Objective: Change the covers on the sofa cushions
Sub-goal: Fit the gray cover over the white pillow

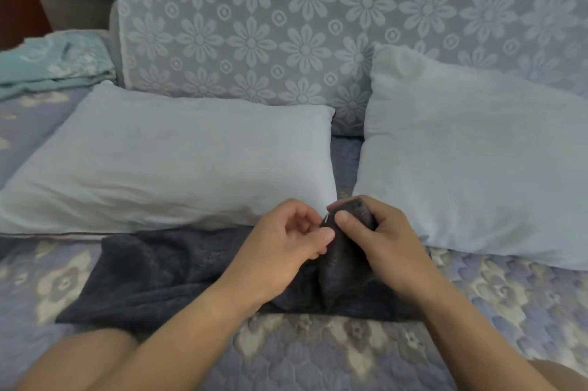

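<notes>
A dark grey plush cushion cover [152, 276] lies flat on the quilted seat in front of me. My right hand [378, 241] grips its raised right corner, thumb pressed on the fabric. My left hand [286, 241] pinches the small metal zipper pull at that same corner between thumb and fingertips. Two bare white cushion inserts lie behind: one white insert [165, 161] flat on the left, the other white insert [477, 151] leaning against the backrest on the right.
The sofa backrest [286, 15] wears a pale blue floral lace cover. Folded light teal fabric [54, 62] sits at the far left on the seat. The quilted seat cover [350, 355] has a blue and cream flower pattern. My knee shows at bottom left.
</notes>
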Tool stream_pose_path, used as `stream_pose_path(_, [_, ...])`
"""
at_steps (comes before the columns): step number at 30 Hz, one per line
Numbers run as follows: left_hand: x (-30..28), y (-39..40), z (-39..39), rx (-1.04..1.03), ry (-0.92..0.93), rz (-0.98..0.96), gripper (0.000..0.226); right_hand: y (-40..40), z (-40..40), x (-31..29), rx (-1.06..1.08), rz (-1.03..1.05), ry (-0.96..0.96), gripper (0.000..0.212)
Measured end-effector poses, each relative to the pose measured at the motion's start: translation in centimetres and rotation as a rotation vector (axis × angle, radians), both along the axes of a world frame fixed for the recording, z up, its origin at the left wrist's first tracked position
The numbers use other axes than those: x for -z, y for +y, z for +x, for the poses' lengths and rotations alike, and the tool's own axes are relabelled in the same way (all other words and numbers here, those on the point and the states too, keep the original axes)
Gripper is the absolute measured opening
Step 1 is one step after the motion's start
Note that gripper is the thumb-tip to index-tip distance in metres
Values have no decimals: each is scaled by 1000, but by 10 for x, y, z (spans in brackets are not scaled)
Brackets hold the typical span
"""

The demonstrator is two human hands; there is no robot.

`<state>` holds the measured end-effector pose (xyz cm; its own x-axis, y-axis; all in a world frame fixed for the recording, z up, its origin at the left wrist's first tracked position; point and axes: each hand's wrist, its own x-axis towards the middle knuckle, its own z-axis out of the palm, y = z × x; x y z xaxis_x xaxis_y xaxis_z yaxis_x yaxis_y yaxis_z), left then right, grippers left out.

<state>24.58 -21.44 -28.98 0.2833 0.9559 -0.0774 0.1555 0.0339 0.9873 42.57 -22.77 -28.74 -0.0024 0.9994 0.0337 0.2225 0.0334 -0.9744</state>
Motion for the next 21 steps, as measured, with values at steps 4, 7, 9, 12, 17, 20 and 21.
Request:
stream_pose_path(4, [7, 4, 5, -40, 128, 108, 9, 5, -5, 7, -30, -67, 80, 15])
stream_pose_path(7, [10, 5, 6, -37, 107, 100, 9, 4, -6, 7, -72, -85, 139, 19])
stream_pose_path(9, [8, 5, 6, -21, 125, 134, 8, 4, -6, 5, -74, -87, 168, 20])
stream_pose_path(12, [7, 2, 3, -10, 271, 260, 13, 2, -9, 7, -23, -17, -8, 18])
stream_pose_path(17, [9, -10, 3, -10, 625, 499, 20, -9, -17, 14, -20, 164, -329, 15])
stream_pose_path(20, [6, -10, 7, -42, 421, 221, 26, -9, -15, 14, -22, 195, -369, 34])
stream_pose_path(21, [3, -9, 8, -44, 434, 201, 27, -10, -14, 14, -34, 210, -382, 33])
